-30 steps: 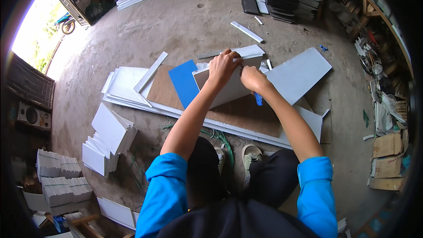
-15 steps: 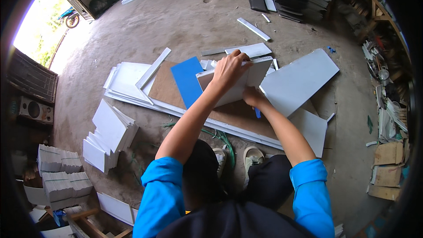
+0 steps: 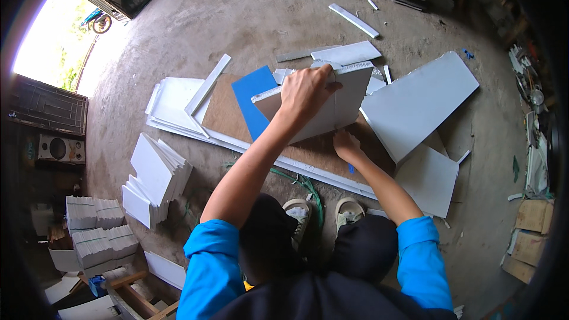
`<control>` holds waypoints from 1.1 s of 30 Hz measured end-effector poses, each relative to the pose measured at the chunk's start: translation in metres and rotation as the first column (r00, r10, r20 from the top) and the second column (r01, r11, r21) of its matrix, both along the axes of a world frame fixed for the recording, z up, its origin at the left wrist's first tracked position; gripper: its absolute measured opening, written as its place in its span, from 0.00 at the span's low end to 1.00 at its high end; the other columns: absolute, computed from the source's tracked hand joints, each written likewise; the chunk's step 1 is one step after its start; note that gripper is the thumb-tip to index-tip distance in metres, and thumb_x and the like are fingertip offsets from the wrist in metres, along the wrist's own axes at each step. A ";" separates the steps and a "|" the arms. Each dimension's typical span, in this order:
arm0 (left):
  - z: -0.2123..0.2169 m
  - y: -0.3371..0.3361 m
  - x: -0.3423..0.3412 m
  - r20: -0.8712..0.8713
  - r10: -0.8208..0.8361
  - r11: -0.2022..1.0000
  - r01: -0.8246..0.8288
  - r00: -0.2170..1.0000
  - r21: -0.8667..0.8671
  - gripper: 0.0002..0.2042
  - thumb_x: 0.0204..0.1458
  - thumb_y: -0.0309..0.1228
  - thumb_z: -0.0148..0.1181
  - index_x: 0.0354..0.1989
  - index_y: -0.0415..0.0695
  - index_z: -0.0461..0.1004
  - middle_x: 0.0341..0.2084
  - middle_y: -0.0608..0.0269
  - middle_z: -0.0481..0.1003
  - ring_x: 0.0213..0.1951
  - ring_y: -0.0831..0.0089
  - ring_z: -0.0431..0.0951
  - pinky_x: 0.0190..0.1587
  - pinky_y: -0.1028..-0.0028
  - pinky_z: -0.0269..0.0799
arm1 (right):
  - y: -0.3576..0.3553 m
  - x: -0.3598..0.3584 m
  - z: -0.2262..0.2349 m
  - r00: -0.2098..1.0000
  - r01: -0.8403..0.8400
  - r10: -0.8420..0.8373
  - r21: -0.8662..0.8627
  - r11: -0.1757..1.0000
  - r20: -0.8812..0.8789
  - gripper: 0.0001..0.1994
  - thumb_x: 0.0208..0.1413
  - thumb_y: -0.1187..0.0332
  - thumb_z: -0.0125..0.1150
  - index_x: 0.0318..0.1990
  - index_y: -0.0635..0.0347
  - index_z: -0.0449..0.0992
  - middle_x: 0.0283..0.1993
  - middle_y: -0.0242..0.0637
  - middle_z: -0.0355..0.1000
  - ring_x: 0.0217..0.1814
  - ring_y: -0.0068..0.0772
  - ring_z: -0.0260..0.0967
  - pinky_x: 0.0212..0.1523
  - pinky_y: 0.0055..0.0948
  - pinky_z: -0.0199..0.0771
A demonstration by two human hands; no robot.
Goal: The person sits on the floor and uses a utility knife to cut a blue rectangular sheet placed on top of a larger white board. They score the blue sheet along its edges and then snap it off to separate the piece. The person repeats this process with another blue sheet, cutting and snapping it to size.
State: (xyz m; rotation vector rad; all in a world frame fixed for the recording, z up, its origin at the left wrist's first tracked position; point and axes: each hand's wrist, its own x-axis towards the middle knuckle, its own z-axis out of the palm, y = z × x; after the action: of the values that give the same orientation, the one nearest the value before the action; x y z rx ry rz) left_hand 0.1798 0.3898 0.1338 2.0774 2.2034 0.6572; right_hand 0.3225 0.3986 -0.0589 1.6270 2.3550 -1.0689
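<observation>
Standing on edge and leaning, the pale grey board (image 3: 332,109) rises above the middle of the low pile, its broad face smooth and flat. Its upper edge is rough and white, crumbly-looking along the cut, and a faint line runs down the face below the left hand (image 3: 305,92). That hand is clamped over the top edge, fingers on the far side. The right hand (image 3: 345,144) is apart from it, curled beside the board's lower edge around a blue handle (image 3: 351,168) (only a small end shows; the rest is hidden). Whether its fingertips touch the board I cannot tell.

One second ago both hands were close together at the top edge; the right has since come down the face to the bottom, while the left has kept its grip above.

Beneath lies a brown sheet (image 3: 311,154), matt and wood-like, over white boards (image 3: 178,98) stacked in thin, straight-sided layers. A flat blue sheet (image 3: 252,98) sits to the left, and a large grey-white panel (image 3: 421,104) with angled ends slants to the right. Narrow white strips (image 3: 354,21) lie beyond on the worn, stained concrete floor (image 3: 237,29).
</observation>
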 end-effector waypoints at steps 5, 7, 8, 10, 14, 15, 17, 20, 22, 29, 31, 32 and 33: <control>0.001 0.005 0.004 -0.046 0.046 0.998 -0.048 0.998 -0.051 0.18 0.43 0.46 0.58 0.36 0.45 0.72 0.24 0.52 0.75 0.29 0.58 0.77 0.30 0.63 0.71 | -0.002 0.007 -0.012 0.994 -0.004 0.009 0.046 0.999 -0.107 0.17 0.56 0.63 0.34 0.44 0.66 0.62 0.41 0.55 0.68 0.45 0.57 0.65 0.46 0.49 0.63; 0.001 0.004 0.005 -0.064 0.048 0.998 -0.050 0.997 -0.033 0.18 0.43 0.46 0.58 0.36 0.45 0.72 0.24 0.52 0.75 0.29 0.58 0.77 0.30 0.63 0.71 | -0.004 0.011 -0.019 0.993 -0.018 0.025 0.062 0.998 -0.112 0.16 0.56 0.63 0.35 0.43 0.66 0.62 0.40 0.56 0.69 0.44 0.58 0.66 0.45 0.50 0.64; 0.001 0.004 0.004 -0.075 0.049 0.999 -0.051 0.996 -0.020 0.18 0.43 0.46 0.58 0.37 0.45 0.73 0.24 0.52 0.75 0.29 0.58 0.77 0.30 0.63 0.71 | -0.004 0.011 -0.020 0.994 -0.037 0.044 0.069 0.997 -0.096 0.16 0.56 0.62 0.35 0.42 0.66 0.62 0.40 0.57 0.69 0.43 0.58 0.66 0.45 0.50 0.64; -0.002 0.005 0.002 -0.094 0.041 0.999 -0.039 0.995 0.032 0.18 0.42 0.46 0.58 0.34 0.45 0.72 0.22 0.53 0.75 0.28 0.58 0.77 0.29 0.63 0.71 | -0.007 0.012 -0.021 0.995 -0.071 0.078 0.104 0.992 -0.067 0.15 0.56 0.62 0.36 0.40 0.66 0.63 0.38 0.57 0.69 0.41 0.58 0.67 0.43 0.50 0.66; -0.002 0.001 0.006 -0.115 0.011 0.997 -0.001 0.993 0.083 0.16 0.41 0.45 0.59 0.27 0.43 0.71 0.19 0.55 0.74 0.25 0.59 0.76 0.26 0.64 0.70 | -0.010 0.018 -0.025 0.994 -0.105 0.110 0.184 0.977 -0.014 0.15 0.56 0.62 0.37 0.39 0.66 0.63 0.34 0.56 0.70 0.38 0.57 0.68 0.39 0.50 0.68; -0.001 0.000 0.008 -0.111 0.001 0.997 0.007 0.994 0.074 0.16 0.41 0.45 0.60 0.27 0.43 0.71 0.19 0.55 0.74 0.25 0.59 0.76 0.26 0.64 0.70 | -0.011 0.019 -0.025 0.993 -0.111 0.114 0.193 0.975 -0.004 0.14 0.56 0.62 0.38 0.38 0.66 0.63 0.33 0.56 0.70 0.37 0.57 0.69 0.38 0.50 0.68; 0.001 -0.003 0.012 -0.099 -0.017 1.000 0.017 0.995 -0.002 0.17 0.42 0.45 0.59 0.33 0.44 0.72 0.19 0.53 0.74 0.26 0.58 0.76 0.28 0.63 0.70 | -0.012 0.020 -0.025 0.994 -0.104 0.109 0.199 0.974 -0.012 0.14 0.56 0.62 0.38 0.38 0.66 0.63 0.33 0.55 0.70 0.37 0.57 0.69 0.38 0.50 0.68; 0.002 -0.005 0.014 -0.083 -0.049 0.996 0.043 0.995 -0.074 0.18 0.43 0.46 0.58 0.37 0.45 0.72 0.20 0.52 0.74 0.25 0.57 0.76 0.28 0.62 0.70 | -0.012 0.017 -0.026 0.996 -0.082 0.088 0.187 0.979 -0.021 0.14 0.56 0.62 0.38 0.39 0.66 0.63 0.34 0.56 0.70 0.37 0.56 0.69 0.38 0.50 0.68; 0.002 -0.006 0.014 -0.086 -0.062 0.994 0.054 0.994 -0.091 0.18 0.43 0.45 0.58 0.36 0.45 0.72 0.19 0.52 0.74 0.25 0.57 0.76 0.27 0.62 0.69 | -0.011 0.014 -0.027 0.997 -0.065 0.073 0.182 0.981 -0.037 0.14 0.56 0.63 0.38 0.39 0.66 0.63 0.34 0.56 0.70 0.37 0.56 0.69 0.38 0.50 0.68; -0.003 -0.008 0.013 -0.125 -0.073 0.997 0.071 0.989 -0.019 0.17 0.44 0.45 0.57 0.34 0.43 0.69 0.18 0.53 0.73 0.24 0.57 0.75 0.25 0.62 0.69 | -0.013 0.015 -0.032 0.995 -0.066 0.079 0.208 0.976 -0.059 0.13 0.56 0.63 0.38 0.39 0.65 0.63 0.31 0.54 0.71 0.34 0.56 0.70 0.36 0.50 0.69; -0.004 -0.007 0.008 -0.140 -0.069 0.997 0.072 0.988 0.010 0.17 0.45 0.45 0.56 0.34 0.43 0.69 0.18 0.53 0.74 0.24 0.57 0.76 0.25 0.62 0.69 | -0.019 0.019 -0.034 0.992 -0.089 0.110 0.288 0.953 -0.058 0.13 0.56 0.63 0.39 0.39 0.64 0.63 0.29 0.53 0.71 0.31 0.55 0.70 0.32 0.49 0.70; -0.004 -0.005 0.008 -0.156 -0.068 0.997 0.072 0.985 0.016 0.17 0.45 0.45 0.56 0.34 0.43 0.69 0.18 0.53 0.74 0.24 0.57 0.76 0.25 0.62 0.69 | -0.021 0.023 -0.038 0.991 -0.108 0.126 0.337 0.935 -0.033 0.13 0.56 0.62 0.40 0.38 0.64 0.63 0.27 0.52 0.71 0.30 0.54 0.70 0.30 0.48 0.70; -0.004 -0.004 0.008 -0.172 -0.067 0.997 0.071 0.983 0.023 0.17 0.45 0.45 0.56 0.34 0.44 0.69 0.19 0.53 0.74 0.24 0.57 0.76 0.25 0.62 0.69 | -0.023 0.027 -0.043 0.990 -0.128 0.141 0.384 0.915 -0.007 0.13 0.56 0.62 0.40 0.38 0.64 0.63 0.26 0.51 0.71 0.28 0.54 0.71 0.28 0.48 0.71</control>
State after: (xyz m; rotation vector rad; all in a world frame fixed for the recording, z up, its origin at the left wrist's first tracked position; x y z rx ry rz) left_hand 0.1875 0.3861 0.1298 2.2934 2.2059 0.5268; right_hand 0.3499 0.3760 -0.1018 1.5258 2.7886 -0.6432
